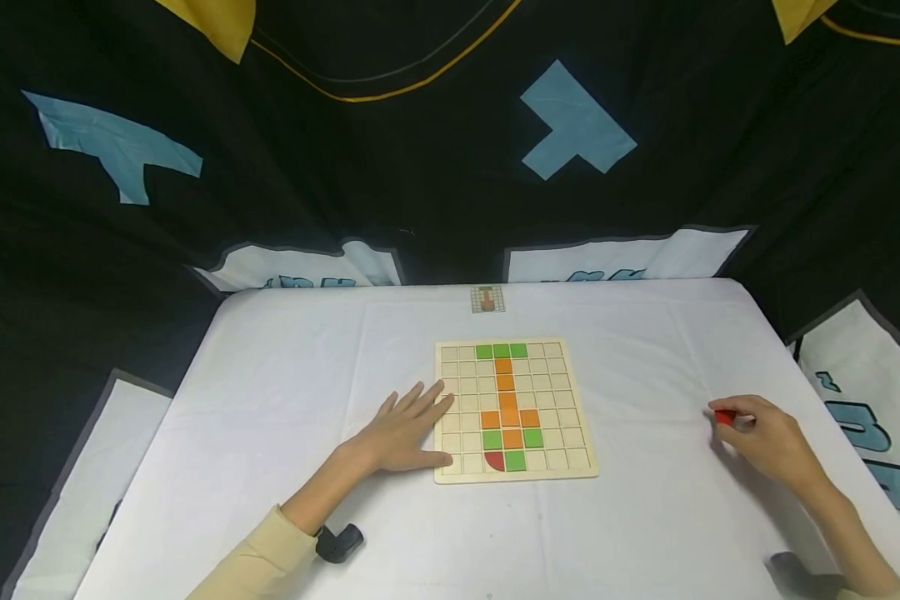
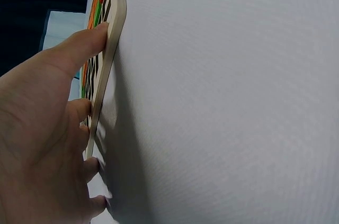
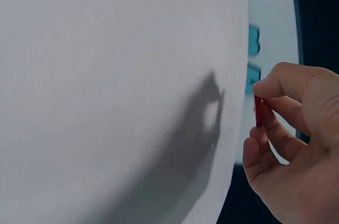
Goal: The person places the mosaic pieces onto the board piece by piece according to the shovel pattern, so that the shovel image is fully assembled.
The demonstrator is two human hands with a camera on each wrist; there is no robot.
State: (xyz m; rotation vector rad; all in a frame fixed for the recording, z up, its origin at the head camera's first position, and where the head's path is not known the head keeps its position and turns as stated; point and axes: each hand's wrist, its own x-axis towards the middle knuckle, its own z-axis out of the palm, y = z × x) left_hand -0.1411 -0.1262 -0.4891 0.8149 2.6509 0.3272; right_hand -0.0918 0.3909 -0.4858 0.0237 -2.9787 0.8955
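Note:
A wooden grid board (image 1: 577, 433) lies on the white-covered table, with green tiles (image 1: 501, 351), orange tiles (image 1: 508, 403) and one red rounded tile (image 1: 494, 461) set in its squares. My left hand (image 1: 405, 432) rests at the board's left edge with fingers spread; its thumb (image 2: 87, 46) and some fingertips touch the edge in the left wrist view. Out to the right, my right hand (image 1: 772, 442) pinches a small red tile (image 1: 724, 417) between thumb and fingers, above the cloth. Only the tile's thin side shows in the right wrist view, so its full outline is hidden.
A small picture card (image 1: 487, 299) with a grid pattern lies behind the board, near the table's far edge. White cloth (image 1: 645, 358) covers the table. Beyond it hangs a black curtain (image 1: 360, 183) with blue patches.

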